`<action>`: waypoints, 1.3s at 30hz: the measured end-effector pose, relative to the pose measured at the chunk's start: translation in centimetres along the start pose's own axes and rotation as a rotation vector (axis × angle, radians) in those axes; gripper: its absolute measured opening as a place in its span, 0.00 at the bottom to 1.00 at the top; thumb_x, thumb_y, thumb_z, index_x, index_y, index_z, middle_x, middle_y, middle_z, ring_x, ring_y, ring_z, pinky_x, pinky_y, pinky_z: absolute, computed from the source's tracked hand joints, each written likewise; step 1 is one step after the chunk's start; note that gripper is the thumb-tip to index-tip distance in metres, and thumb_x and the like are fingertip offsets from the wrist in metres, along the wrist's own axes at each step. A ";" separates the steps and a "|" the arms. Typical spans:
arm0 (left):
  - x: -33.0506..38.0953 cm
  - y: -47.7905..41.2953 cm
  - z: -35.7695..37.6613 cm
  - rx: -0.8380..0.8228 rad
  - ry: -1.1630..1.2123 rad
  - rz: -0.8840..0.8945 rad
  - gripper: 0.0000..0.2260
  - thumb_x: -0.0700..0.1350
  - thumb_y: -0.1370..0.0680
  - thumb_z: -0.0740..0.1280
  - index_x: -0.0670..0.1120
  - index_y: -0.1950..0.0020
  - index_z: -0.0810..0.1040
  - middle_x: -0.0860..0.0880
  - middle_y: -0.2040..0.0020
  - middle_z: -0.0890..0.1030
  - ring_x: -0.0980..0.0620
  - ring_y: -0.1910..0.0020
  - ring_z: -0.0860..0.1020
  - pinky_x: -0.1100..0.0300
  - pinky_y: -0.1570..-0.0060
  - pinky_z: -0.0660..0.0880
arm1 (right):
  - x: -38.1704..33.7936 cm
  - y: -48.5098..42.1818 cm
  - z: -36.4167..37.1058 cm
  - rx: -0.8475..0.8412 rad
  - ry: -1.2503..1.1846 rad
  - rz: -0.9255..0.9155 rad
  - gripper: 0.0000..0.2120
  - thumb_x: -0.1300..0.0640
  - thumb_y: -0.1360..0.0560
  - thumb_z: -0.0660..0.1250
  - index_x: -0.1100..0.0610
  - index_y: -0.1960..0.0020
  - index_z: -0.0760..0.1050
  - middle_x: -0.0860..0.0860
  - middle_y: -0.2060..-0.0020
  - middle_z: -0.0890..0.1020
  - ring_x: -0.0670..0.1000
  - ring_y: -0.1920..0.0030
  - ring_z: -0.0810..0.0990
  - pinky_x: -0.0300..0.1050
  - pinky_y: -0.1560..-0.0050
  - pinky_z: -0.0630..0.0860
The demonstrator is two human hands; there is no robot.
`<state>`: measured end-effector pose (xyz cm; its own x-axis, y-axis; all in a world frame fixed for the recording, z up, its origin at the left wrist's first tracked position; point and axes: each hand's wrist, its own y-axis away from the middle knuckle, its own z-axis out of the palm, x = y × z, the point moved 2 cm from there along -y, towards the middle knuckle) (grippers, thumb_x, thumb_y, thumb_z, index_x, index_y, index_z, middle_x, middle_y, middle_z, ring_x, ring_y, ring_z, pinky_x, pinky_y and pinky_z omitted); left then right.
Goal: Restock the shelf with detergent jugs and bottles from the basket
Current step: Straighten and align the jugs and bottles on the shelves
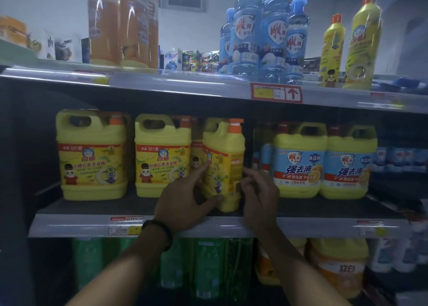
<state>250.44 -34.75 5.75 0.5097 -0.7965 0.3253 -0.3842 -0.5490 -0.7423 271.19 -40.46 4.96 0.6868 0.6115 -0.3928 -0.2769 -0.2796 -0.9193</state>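
Note:
A yellow detergent jug [225, 153] with an orange cap stands turned at an angle on the middle shelf [92, 207], near its front edge. My left hand [187, 199] grips its lower left corner, thumb under the front. My right hand [258, 192] presses against its right side, fingers curled. Two matching yellow jugs [92, 155] [162, 157] stand to the left. Another one is partly hidden behind the held jug. The basket is not in view.
Two yellow jugs with blue labels [324, 162] stand to the right on the same shelf. The top shelf holds orange bottles [122, 25], blue bottles [261, 34] and yellow bottles [361, 41]. Green bottles [208, 268] and orange jugs [335, 266] fill the shelf below.

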 end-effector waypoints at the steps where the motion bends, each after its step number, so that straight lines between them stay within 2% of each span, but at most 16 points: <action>1: 0.1 0.0 -0.1 0.008 0.029 -0.007 0.44 0.80 0.29 0.62 0.67 0.17 0.53 0.57 0.36 0.84 0.56 0.42 0.82 0.50 0.46 0.82 | 0.1 0.0 0.0 -0.030 -0.011 -0.046 0.14 0.59 0.19 0.64 0.60 0.40 0.85 0.50 0.59 0.81 0.45 0.56 0.80 0.39 0.59 0.73; 4: 0.5 -0.2 -0.2 -0.007 0.135 0.014 0.42 0.76 0.28 0.67 0.65 0.18 0.59 0.61 0.37 0.84 0.61 0.43 0.83 0.55 0.44 0.82 | 0.3 0.2 0.3 -0.149 -0.033 -0.158 0.17 0.65 0.21 0.65 0.62 0.35 0.84 0.53 0.55 0.81 0.49 0.54 0.81 0.43 0.55 0.75; 6: 0.4 -0.5 -0.1 -0.018 0.200 0.030 0.36 0.71 0.27 0.71 0.63 0.22 0.67 0.62 0.38 0.83 0.62 0.42 0.81 0.53 0.42 0.81 | 0.2 0.3 0.5 -0.207 -0.011 -0.205 0.19 0.65 0.20 0.65 0.60 0.31 0.82 0.52 0.54 0.80 0.51 0.53 0.80 0.43 0.54 0.76; 9: 0.3 -0.8 0.1 0.043 0.168 0.017 0.30 0.65 0.27 0.76 0.60 0.28 0.74 0.56 0.41 0.77 0.60 0.43 0.75 0.52 0.41 0.78 | -0.1 0.2 0.4 -0.190 0.010 -0.195 0.19 0.64 0.19 0.66 0.55 0.30 0.82 0.51 0.52 0.79 0.49 0.52 0.79 0.41 0.53 0.75; 11: 0.1 -0.8 0.3 0.063 0.158 0.009 0.28 0.62 0.27 0.77 0.60 0.29 0.74 0.57 0.42 0.78 0.59 0.43 0.76 0.51 0.42 0.78 | -0.3 0.1 0.3 -0.148 0.103 -0.167 0.19 0.60 0.19 0.67 0.52 0.29 0.81 0.50 0.50 0.78 0.44 0.51 0.78 0.38 0.53 0.74; 13: 0.0 -0.8 0.2 0.066 0.196 -0.021 0.29 0.59 0.26 0.77 0.60 0.28 0.72 0.59 0.40 0.81 0.59 0.42 0.79 0.51 0.43 0.80 | -0.2 0.0 0.4 -0.129 0.230 -0.047 0.25 0.48 0.19 0.69 0.52 0.23 0.75 0.48 0.46 0.77 0.44 0.48 0.77 0.38 0.52 0.76; 15: -0.3 -0.8 0.2 0.066 0.235 -0.094 0.31 0.55 0.25 0.78 0.59 0.26 0.68 0.63 0.40 0.81 0.62 0.44 0.81 0.53 0.44 0.82 | -0.1 -0.3 0.7 -0.138 0.291 0.142 0.38 0.38 0.23 0.70 0.51 0.18 0.65 0.49 0.35 0.76 0.47 0.38 0.76 0.44 0.43 0.79; 18: -0.5 -0.8 0.3 0.034 0.257 -0.119 0.32 0.52 0.23 0.77 0.61 0.25 0.63 0.74 0.43 0.77 0.72 0.46 0.78 0.61 0.42 0.81 | 0.0 -0.8 1.2 -0.304 0.306 0.304 0.53 0.34 0.26 0.74 0.48 0.13 0.47 0.51 0.18 0.62 0.53 0.21 0.65 0.48 0.29 0.67; 20: -0.4 -0.9 0.3 0.001 0.280 -0.069 0.33 0.50 0.21 0.75 0.65 0.23 0.61 0.79 0.42 0.75 0.77 0.43 0.76 0.71 0.42 0.76 | 0.3 -1.0 1.6 -0.406 0.238 0.387 0.58 0.32 0.28 0.75 0.42 0.14 0.39 0.49 0.17 0.61 0.54 0.20 0.65 0.57 0.25 0.68; 21: -0.3 -0.9 0.2 -0.005 0.276 -0.038 0.34 0.49 0.21 0.74 0.65 0.21 0.60 0.77 0.39 0.75 0.77 0.42 0.75 0.75 0.42 0.73 | 0.5 -1.1 1.7 -0.419 0.197 0.426 0.60 0.30 0.31 0.75 0.40 0.15 0.38 0.47 0.18 0.64 0.53 0.21 0.68 0.62 0.26 0.71; 23: -0.2 -0.9 0.3 0.032 0.196 0.011 0.35 0.49 0.21 0.75 0.58 0.18 0.62 0.66 0.37 0.79 0.71 0.42 0.77 0.76 0.43 0.71 | 0.8 -1.2 1.8 -0.384 0.183 0.456 0.62 0.28 0.35 0.76 0.39 0.15 0.40 0.45 0.21 0.68 0.53 0.24 0.72 0.66 0.30 0.75; 26: -0.2 -0.8 0.5 0.174 0.011 0.029 0.30 0.50 0.23 0.77 0.47 0.22 0.73 0.49 0.44 0.82 0.52 0.47 0.79 0.58 0.46 0.78 | 0.5 -1.2 1.8 -0.316 0.277 0.418 0.62 0.25 0.38 0.76 0.42 0.16 0.47 0.47 0.23 0.70 0.53 0.26 0.73 0.64 0.34 0.78; 29: -0.2 -0.7 0.6 0.188 -0.025 0.027 0.26 0.48 0.23 0.77 0.48 0.26 0.78 0.47 0.45 0.84 0.50 0.48 0.81 0.53 0.47 0.81 | 0.1 -0.9 1.8 -0.254 0.408 0.387 0.61 0.27 0.36 0.77 0.46 0.16 0.49 0.50 0.24 0.70 0.55 0.27 0.73 0.59 0.34 0.78; 33: -0.4 -0.8 0.8 0.089 -0.055 0.007 0.26 0.50 0.22 0.75 0.51 0.25 0.75 0.49 0.45 0.86 0.52 0.48 0.82 0.52 0.47 0.82 | 0.2 -0.9 2.0 -0.223 0.524 0.442 0.47 0.30 0.35 0.78 0.52 0.28 0.62 0.52 0.35 0.75 0.58 0.37 0.79 0.54 0.46 0.80; 36: -0.3 -1.1 1.2 0.036 -0.089 0.047 0.21 0.55 0.19 0.69 0.48 0.29 0.76 0.49 0.47 0.86 0.52 0.52 0.82 0.53 0.51 0.81 | 0.8 -1.1 2.3 -0.237 0.539 0.495 0.48 0.31 0.34 0.78 0.55 0.28 0.62 0.54 0.34 0.74 0.60 0.37 0.80 0.57 0.45 0.81; 39: -0.6 -1.3 1.7 -0.003 -0.104 0.022 0.25 0.59 0.18 0.65 0.47 0.26 0.74 0.48 0.45 0.85 0.50 0.49 0.81 0.52 0.50 0.81 | 1.2 -1.3 2.4 -0.253 0.549 0.518 0.49 0.31 0.32 0.77 0.56 0.25 0.60 0.56 0.32 0.73 0.60 0.36 0.80 0.58 0.44 0.81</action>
<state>251.92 -33.13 5.52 0.5780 -0.7778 0.2467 -0.3982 -0.5328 -0.7467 270.78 -37.56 5.66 0.7640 -0.0760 -0.6408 -0.5355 -0.6287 -0.5639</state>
